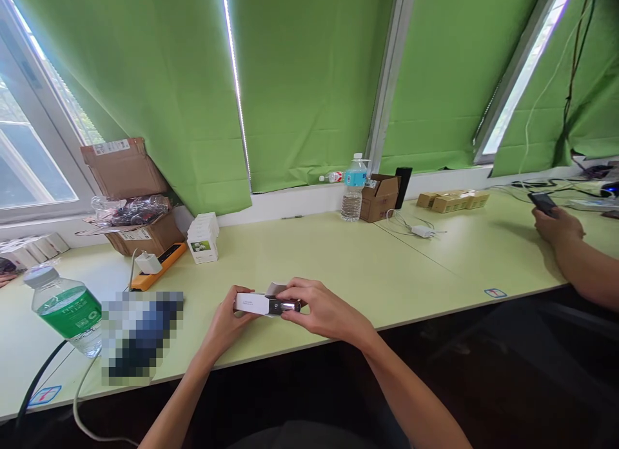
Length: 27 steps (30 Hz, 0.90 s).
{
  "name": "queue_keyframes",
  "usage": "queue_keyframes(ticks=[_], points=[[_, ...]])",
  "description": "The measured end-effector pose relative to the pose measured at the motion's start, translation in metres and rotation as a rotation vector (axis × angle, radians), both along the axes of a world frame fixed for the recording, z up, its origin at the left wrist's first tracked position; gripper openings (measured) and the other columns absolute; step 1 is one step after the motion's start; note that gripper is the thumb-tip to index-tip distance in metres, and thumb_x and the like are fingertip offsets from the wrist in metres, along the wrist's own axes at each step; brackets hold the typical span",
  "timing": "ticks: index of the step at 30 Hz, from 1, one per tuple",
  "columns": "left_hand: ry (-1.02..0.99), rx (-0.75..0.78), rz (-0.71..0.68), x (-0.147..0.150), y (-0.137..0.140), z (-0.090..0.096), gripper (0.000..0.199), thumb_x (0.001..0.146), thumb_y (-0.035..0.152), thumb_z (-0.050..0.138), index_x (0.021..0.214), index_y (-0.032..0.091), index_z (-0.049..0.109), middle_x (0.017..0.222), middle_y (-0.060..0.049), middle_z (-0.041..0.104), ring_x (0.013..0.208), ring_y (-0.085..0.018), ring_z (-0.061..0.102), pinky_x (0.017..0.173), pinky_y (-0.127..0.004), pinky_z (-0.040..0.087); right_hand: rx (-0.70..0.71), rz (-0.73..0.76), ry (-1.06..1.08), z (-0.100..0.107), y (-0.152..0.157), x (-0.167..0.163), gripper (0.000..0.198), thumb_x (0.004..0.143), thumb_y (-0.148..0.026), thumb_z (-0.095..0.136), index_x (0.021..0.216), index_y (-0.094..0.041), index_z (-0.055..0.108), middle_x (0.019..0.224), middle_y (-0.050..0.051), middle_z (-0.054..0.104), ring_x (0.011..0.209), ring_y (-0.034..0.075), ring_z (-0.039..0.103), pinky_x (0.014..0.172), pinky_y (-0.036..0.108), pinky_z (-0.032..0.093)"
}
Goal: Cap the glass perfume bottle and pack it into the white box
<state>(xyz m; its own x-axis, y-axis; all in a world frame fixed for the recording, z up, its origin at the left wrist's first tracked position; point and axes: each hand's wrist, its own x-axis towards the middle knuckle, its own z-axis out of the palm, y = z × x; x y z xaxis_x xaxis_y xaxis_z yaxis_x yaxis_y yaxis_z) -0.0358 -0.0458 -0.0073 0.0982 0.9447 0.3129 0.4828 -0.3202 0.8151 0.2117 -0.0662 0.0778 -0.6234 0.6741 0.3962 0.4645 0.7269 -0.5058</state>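
Observation:
Near the table's front edge, my left hand grips a small white box by its left end. The box lies sideways, and a flap stands up at its opened right end. A dark, glossy object sticks partly out of that end; its kind I cannot make out. My right hand pinches this object between thumb and fingers. Part of the object is hidden by the box and by my fingers.
On the left stand a green-labelled water bottle, an orange power strip, stacked white boxes and a cardboard box. At the back are a large bottle and an open carton. At right, another person's hand holds a black phone-like device.

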Motion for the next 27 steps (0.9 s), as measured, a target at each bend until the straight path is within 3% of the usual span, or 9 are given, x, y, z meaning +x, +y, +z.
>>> queue_keyframes(ticks=[12, 27], points=[[-0.040, -0.016, -0.032, -0.001, 0.002, -0.005, 0.036, 0.076, 0.036, 0.067, 0.107, 0.023, 0.051, 0.101, -0.004, 0.065, 0.086, -0.020, 0.062, 0.077, -0.033, 0.050, -0.342, 0.329, 0.064, 0.007, 0.025, 0.027, 0.033, 0.087, -0.031, 0.063, 0.118, -0.024, 0.067, 0.117, 0.006, 0.066, 0.097, 0.019, 0.063, 0.080, 0.026, 0.048], [-0.077, -0.017, -0.008, -0.002, 0.004, -0.007, 0.039, 0.074, 0.035, 0.068, 0.106, 0.021, 0.052, 0.105, -0.007, 0.067, 0.090, -0.022, 0.064, 0.080, -0.037, 0.051, -0.441, 0.298, 0.204, -0.003, 0.032, 0.021, 0.037, 0.083, -0.040, 0.066, 0.115, -0.021, 0.069, 0.117, 0.007, 0.068, 0.104, 0.023, 0.063, 0.089, 0.031, 0.049]])
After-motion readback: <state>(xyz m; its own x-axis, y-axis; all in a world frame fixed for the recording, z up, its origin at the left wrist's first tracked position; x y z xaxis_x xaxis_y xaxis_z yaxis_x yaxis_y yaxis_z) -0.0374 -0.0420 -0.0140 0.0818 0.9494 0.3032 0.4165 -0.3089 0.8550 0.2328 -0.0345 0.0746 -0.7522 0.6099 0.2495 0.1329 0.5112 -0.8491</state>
